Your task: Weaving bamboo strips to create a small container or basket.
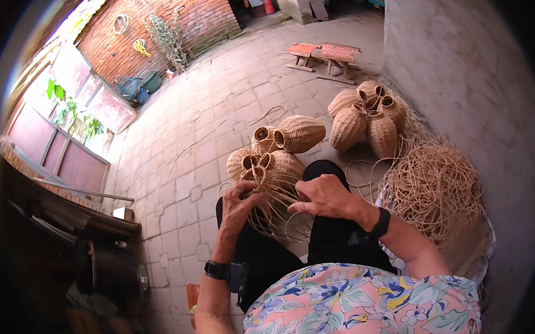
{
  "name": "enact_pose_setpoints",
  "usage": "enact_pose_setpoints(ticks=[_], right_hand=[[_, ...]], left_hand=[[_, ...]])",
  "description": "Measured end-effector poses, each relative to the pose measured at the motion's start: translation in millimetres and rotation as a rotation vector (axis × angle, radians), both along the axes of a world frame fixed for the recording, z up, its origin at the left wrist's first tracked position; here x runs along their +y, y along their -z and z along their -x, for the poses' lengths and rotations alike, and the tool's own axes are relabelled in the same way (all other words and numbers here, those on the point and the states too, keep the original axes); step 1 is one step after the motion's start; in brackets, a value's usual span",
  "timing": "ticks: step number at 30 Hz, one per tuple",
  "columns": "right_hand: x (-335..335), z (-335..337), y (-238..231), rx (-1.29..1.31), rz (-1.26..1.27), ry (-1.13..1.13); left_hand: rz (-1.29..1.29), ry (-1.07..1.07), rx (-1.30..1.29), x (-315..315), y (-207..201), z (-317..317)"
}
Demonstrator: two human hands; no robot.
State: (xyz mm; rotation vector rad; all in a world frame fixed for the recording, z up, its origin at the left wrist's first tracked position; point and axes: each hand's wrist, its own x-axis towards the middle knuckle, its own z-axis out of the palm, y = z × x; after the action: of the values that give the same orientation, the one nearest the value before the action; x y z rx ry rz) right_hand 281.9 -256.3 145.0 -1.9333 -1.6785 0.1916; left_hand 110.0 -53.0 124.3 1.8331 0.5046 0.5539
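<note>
Over my knees, a small woven straw piece with long loose strands sits between my hands. My left hand is closed, its thumb and fingers pinching the left edge of that piece. Closed too, my right hand grips straw strands at the right side, with the thumb pointing left. Loose strands fan out below, above my dark trousers. Just beyond my hands lie several finished-looking woven straw baskets, bulbous with narrow open mouths. The nearest ones partly overlap the held piece in view, so its far edge is hard to make out.
To the right, more woven baskets cluster beside a big tangled heap of straw cord along the grey wall. Two low folding stools stand farther off on the paved floor. Dark clutter fills the lower left.
</note>
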Motion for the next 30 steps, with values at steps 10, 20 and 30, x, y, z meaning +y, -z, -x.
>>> enact_pose_setpoints(ticks=[10, 20, 30], right_hand=[[10, 9, 43, -0.26, -0.133, -0.187], [-110, -57, 101, 0.553, -0.055, 0.022], [-14, 18, 17, -0.177, -0.448, 0.076]], left_hand=[[-0.39, -0.026, 0.265, -11, -15, -13], [-0.495, -0.201, 0.214, -10, 9, -18], [-0.433, -0.156, 0.182, -20, 0, -18]])
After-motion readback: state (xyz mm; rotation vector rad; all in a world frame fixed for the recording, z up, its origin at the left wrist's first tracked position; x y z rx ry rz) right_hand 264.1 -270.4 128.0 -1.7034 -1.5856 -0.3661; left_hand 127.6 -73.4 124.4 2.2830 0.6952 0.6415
